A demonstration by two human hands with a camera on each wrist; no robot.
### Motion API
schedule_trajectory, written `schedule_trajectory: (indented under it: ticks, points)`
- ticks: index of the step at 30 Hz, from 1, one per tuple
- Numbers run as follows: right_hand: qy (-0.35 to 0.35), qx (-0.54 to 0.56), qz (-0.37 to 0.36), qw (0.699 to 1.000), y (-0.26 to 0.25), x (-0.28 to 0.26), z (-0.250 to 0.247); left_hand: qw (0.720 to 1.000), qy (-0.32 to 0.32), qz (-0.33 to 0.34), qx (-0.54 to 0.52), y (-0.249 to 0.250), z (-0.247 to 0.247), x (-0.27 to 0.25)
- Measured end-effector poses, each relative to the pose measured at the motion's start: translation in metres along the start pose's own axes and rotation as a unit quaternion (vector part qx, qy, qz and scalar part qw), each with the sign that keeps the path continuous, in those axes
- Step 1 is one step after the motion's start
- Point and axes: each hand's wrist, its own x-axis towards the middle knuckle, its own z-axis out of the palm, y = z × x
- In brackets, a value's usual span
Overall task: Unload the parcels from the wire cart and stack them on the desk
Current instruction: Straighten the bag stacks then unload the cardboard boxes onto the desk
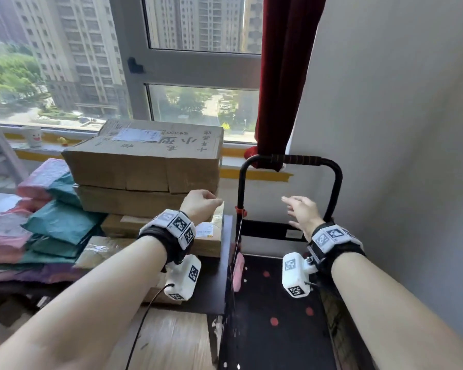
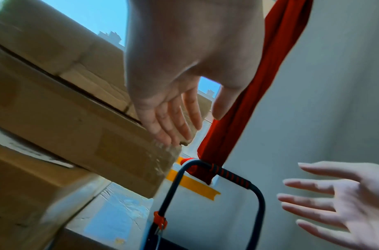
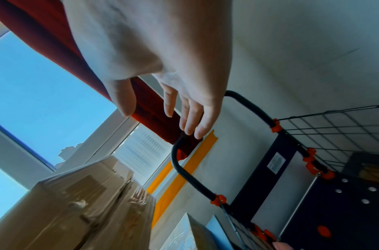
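Observation:
Three brown cardboard boxes are stacked at the right end of the dark desk, with pink and teal mailer bags piled to their left. My left hand hovers by the stack's right edge with straight fingers, holding nothing; whether it touches the box is unclear. Right of the desk stands the wire cart, with its black handle and wire side. A pink parcel leans inside against its left wall. My right hand is spread open and empty above the cart.
A red curtain hangs behind the cart handle and touches it. A grey wall closes the right side. The window sill holds a paper cup and a small yellow duck. Wooden floor lies below the desk edge.

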Motion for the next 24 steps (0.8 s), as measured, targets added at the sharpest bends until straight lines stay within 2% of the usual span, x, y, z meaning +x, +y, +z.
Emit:
schedule_trajectory:
  ticks: [6, 12, 19, 24]
  points:
    - [0.01, -0.013, 0.044, 0.999, 0.049, 0.026, -0.041, 0.998, -0.054, -0.007, 0.035, -0.003, 0.075, 0.011]
    - [-0.013, -0.044, 0.11, 0.993, 0.106, 0.08, -0.061, 0.992, -0.081, -0.073, 0.066, -0.036, 0.16, 0.047]
    - [-0.046, -0.087, 0.194, 0.976, 0.195, 0.169, -0.076, 0.968, -0.105, -0.155, 0.165, -0.106, 0.265, 0.107]
    - [-0.064, -0.114, 0.243, 0.961, 0.274, 0.232, -0.068, 0.946, -0.128, -0.204, 0.218, -0.175, 0.327, 0.142]
